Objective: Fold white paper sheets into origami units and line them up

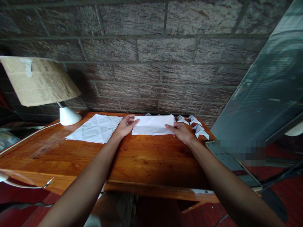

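A white sheet of paper (152,125), a wide rectangle from this angle, is held up between both hands above the wooden desk. My left hand (127,125) pinches its left edge, thumb on the near face and fingers behind. At the right edge, my right hand (181,130) grips it in the same way. Whether the sheet is folded double I cannot tell. To the left lies a creased white paper (97,127), spread out flat with crossing fold lines. Several folded white paper pieces (200,131) stand behind and to the right of the held sheet, some partly hidden by it.
A lamp with a paper-covered shade (42,80) and white base (68,116) stands at the back left. A dark brick wall (151,78) rises behind the desk (156,160). At the right edge lies a tablet-like device (233,164). A white cable (26,138) runs along the left.
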A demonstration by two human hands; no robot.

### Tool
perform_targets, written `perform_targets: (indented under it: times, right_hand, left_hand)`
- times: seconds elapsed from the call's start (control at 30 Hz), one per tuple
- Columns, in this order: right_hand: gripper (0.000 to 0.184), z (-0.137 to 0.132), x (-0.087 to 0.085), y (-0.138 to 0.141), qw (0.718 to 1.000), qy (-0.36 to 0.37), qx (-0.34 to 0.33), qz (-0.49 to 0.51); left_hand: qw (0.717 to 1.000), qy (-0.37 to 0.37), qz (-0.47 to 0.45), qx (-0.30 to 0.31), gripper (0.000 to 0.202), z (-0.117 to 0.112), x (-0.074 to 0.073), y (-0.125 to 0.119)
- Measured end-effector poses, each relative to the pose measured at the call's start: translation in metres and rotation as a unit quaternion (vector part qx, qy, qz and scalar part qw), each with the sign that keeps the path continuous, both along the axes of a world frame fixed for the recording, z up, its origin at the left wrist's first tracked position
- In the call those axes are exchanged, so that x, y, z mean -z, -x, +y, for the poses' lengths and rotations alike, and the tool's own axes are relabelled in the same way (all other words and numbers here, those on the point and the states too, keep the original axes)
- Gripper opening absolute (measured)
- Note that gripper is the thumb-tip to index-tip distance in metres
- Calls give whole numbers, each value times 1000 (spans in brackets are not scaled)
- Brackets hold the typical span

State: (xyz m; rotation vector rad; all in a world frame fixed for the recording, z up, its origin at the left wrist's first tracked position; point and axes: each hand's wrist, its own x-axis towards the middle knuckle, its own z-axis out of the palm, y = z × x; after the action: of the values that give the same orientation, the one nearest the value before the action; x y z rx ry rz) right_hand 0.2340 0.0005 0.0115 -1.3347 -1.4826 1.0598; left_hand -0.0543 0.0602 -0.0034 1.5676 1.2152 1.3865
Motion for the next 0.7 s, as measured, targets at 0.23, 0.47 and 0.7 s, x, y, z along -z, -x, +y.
perform_targets:
  times: [0.23,0.47,0.7]
  right_hand:
    - [28,-9,-4,5,993,96,-64,-24]
    - [26,-13,1,8,982,119,-113,-92]
    - [55,-30,-15,30,894,-126,90,-420]
  left_hand:
    - [921,-156,333,126,53,-60,-6,-45]
    - [875,3,437,208,66,-74,22,-55]
    - [881,-6,451,143,75,-74,23,-50]
